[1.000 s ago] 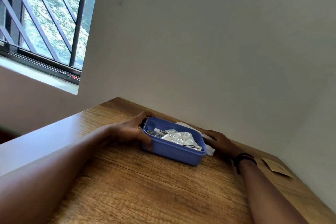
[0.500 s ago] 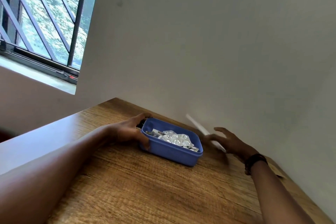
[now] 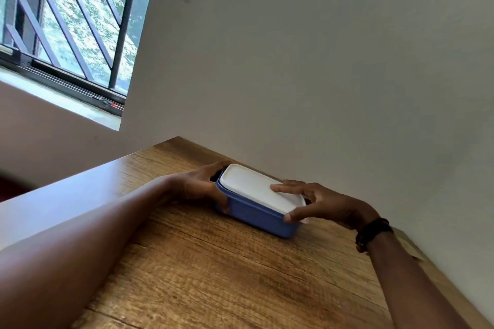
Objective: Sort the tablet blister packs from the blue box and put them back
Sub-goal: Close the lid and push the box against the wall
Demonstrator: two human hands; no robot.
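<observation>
The blue box (image 3: 255, 213) stands on the wooden table (image 3: 213, 270) close to the back wall. A white lid (image 3: 251, 186) lies across its top and hides the blister packs inside. My left hand (image 3: 199, 186) grips the box's left end, thumb on the near side. My right hand (image 3: 324, 204) holds the lid's right end, with fingers on top and the thumb at the near right corner. A dark band circles that wrist.
A grey wall (image 3: 320, 75) rises right behind the box. A barred window (image 3: 66, 21) is at the upper left. A small tan paper piece (image 3: 409, 246) lies on the table by the wall, right of my right wrist.
My right hand picked up the white lid from behind the box and brought it down over the top. The blister packs are now covered. My left hand kept its hold.
</observation>
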